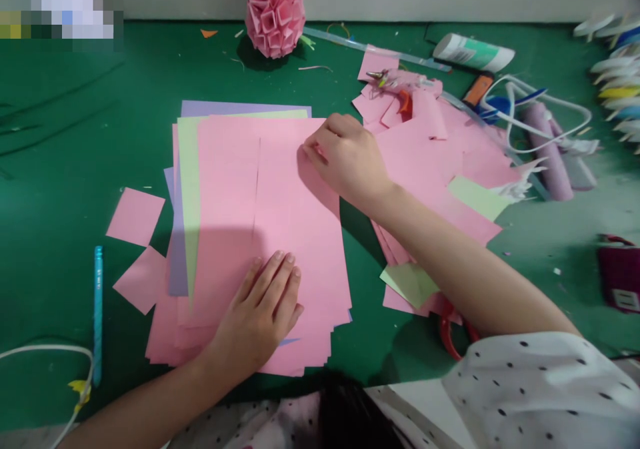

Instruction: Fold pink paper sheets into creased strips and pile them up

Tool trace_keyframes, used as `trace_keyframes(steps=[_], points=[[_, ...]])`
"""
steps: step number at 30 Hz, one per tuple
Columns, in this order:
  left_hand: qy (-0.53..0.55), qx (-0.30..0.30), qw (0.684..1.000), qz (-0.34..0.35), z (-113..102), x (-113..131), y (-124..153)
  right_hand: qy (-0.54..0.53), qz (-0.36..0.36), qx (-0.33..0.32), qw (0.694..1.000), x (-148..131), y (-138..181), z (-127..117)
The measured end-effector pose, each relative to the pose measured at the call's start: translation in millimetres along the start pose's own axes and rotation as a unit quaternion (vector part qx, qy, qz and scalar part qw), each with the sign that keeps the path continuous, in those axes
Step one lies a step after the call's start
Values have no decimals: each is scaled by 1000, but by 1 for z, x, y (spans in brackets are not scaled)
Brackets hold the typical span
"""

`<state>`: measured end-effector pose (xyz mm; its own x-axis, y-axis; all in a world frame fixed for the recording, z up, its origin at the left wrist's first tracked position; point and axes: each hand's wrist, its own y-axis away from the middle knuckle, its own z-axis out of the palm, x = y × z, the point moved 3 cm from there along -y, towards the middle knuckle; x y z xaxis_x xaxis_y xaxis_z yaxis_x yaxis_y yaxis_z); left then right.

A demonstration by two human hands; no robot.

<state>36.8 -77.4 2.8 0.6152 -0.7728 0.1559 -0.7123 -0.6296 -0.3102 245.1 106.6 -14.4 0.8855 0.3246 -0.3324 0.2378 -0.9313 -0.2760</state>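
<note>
A stack of pink paper sheets (pixel 235 189) lies in the middle of the green table (pixel 60 189), with a pale green sheet (pixel 189 189) and a lilac sheet (pixel 210 107) showing beneath it. My left hand (pixel 263 312) rests flat on the lower part of the top pink sheet, fingers stretched out together. My right hand (pixel 345 159) is at the sheet's upper right edge, fingers curled and pinched on the pink paper. A cut line runs down the top sheet from its upper edge.
Two pink squares (pixel 135 215) lie left of the stack, beside a blue pen (pixel 98 309). A pink paper ball (pixel 275 14) stands at the back. Pink offcuts (pixel 450 142), a glue tube (pixel 473 52), red scissors (pixel 453 332) and cables fill the right side.
</note>
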Motion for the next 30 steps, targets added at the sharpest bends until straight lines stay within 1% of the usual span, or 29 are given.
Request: trace_keyframes(steps=[5, 8, 14, 16, 18, 21, 23, 25, 26, 27, 28, 30], points=[[-5, 4, 1000, -1, 2, 0, 1, -41, 27, 21, 999, 17, -16, 6], [-6, 2, 1000, -3, 2, 1, 1, -62, 50, 34, 996, 15, -15, 4], [1, 19, 1000, -11, -2, -1, 1, -89, 4, 28, 996, -6, 11, -9], [4, 28, 999, -19, -3, -3, 3, -101, 23, 35, 994, -6, 20, -15], [6, 42, 999, -30, -3, -7, 4, -132, 72, 44, 988, -2, 28, -24], [-4, 67, 997, -46, -3, -12, 6, -233, 156, 59, 958, 5, 43, -39], [-21, 90, 994, -62, -6, -15, 6, -301, 193, 98, 929, 4, 58, -51], [-34, 115, 990, -75, -9, -14, 4, -348, 226, 153, 897, -4, 78, -62], [-36, 126, 989, -74, -11, -13, 3, -375, 245, 155, 881, -12, 90, -64], [-35, 133, 988, -68, -12, -10, 3, -405, 266, 136, 864, -22, 103, -63], [-31, 135, 989, -56, -12, -7, 2, -438, 287, 81, 848, -35, 116, -60], [-17, 119, 992, -30, -10, -2, 0, -481, 315, -23, 818, -63, 142, -50]])
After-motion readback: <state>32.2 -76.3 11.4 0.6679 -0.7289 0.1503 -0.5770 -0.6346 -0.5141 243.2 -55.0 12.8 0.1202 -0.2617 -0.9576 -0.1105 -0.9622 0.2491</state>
